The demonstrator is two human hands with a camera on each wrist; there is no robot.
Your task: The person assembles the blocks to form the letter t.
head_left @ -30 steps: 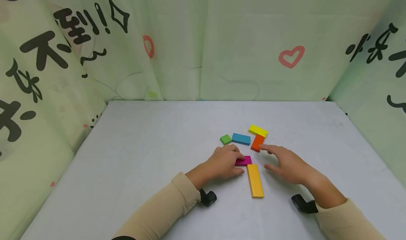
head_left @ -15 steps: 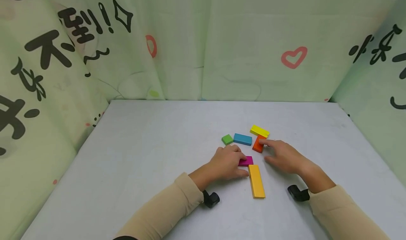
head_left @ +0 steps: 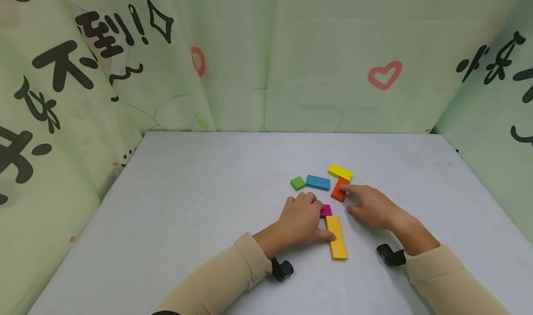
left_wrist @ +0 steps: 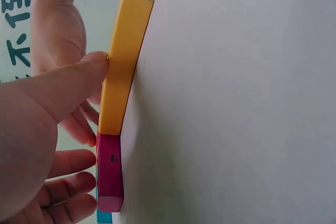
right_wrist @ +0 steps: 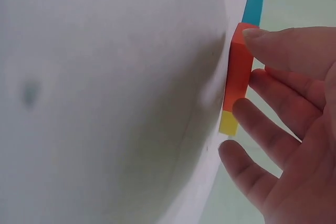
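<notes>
In the head view the left hand (head_left: pixel 300 219) lies over the left part of a magenta block (head_left: pixel 327 210), its thumb on the long amber block (head_left: pixel 338 245). Its fingertips rest by the magenta block (left_wrist: pixel 109 169) in the left wrist view, with the thumb against the amber block (left_wrist: pixel 126 51). The right hand (head_left: pixel 374 207) has a fingertip on the orange-red block (head_left: pixel 338 194). In the right wrist view one digit of the right hand (right_wrist: pixel 302 124) touches the end of the orange-red block (right_wrist: pixel 239 69), the others loosely spread beside it.
Behind the hands lie a green block (head_left: pixel 297 183), a blue block (head_left: pixel 318 182) and a yellow block (head_left: pixel 340 171), which meets the far end of the orange-red one. Curtains with black characters stand around the white table (head_left: pixel 200 181).
The left hand has shifted right and its thumb has come onto the amber block. The right hand has moved left, its fingertip now on the orange-red block.
</notes>
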